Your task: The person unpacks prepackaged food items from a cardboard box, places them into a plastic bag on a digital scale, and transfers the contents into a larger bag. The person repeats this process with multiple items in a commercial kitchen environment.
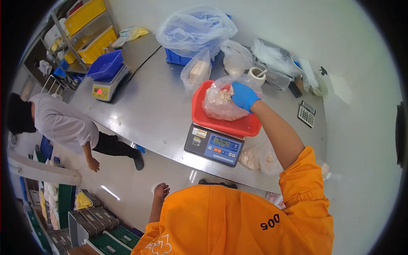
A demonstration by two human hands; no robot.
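My right hand (244, 97), in a blue glove, is at the mouth of a clear plastic bag (223, 106). Its fingertips meet pale, crumbly pieces (225, 94) in the bag, and whether they pinch any is hidden. The bag rests in a red plastic tray (227, 125). Under the tray is a digital scale (214, 145) with a lit display and a row of buttons. Bare and with nothing in it, my left hand (162, 191) hangs beside my body, off the table, its fingers loosely curled and slightly apart.
The steel table (153, 105) also bears a second scale (110, 84) with a blue tray (106, 65), a bag-lined blue crate (178, 56), a tape roll (257, 76), a calculator (307, 113) and filled bags (250, 157) by the near edge. A person (63, 118) bends at the left.
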